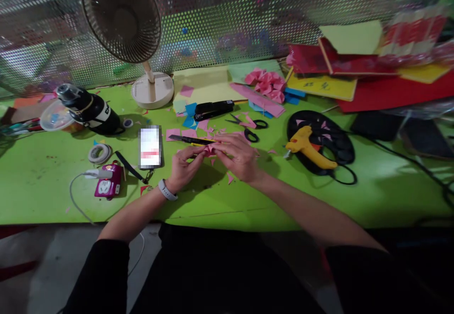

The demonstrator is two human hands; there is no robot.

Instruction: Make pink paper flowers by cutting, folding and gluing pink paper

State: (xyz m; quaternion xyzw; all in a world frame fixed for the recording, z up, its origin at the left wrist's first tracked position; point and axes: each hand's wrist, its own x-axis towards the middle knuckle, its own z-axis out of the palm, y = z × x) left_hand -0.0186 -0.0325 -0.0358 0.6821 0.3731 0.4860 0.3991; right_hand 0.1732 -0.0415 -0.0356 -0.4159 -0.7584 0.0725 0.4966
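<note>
Over the middle of the green table (42, 181), my left hand (184, 166) and my right hand (238, 155) meet on a small folded piece of pink paper (210, 148). Both hands pinch it with curled fingers. A watch sits on my left wrist. Just behind the hands lies a yellow and black utility knife (189, 140). Small pink paper scraps (230, 178) lie around the hands.
Behind the hands lie black scissors (252, 129), a black stapler (213, 109), pink paper flowers (266, 83) and coloured sheets. A yellow glue gun (308, 149) rests on a black tray at right. A phone (150, 147), tape roll (100, 153), pink power plug (108, 185), bottle (90, 108) and fan (122, 18) stand at left.
</note>
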